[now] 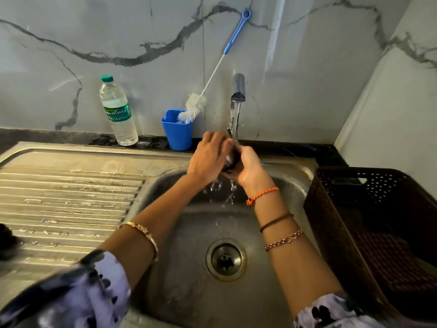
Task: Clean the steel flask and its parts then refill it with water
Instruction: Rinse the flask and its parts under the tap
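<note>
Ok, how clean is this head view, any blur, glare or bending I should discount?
Head view: wide-angle bending curves the ribbed steel drainboard and the dark brown plastic basket; the patterned sleeve at lower left is motion-smeared; a pale glare streak runs down the marble wall; the small dark part between the left hand and right hand is shadowed and mostly hidden.

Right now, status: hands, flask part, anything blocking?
Left hand and right hand both grip a dark flask part under the running tap. Over the sink. Nothing blocking.
</note>
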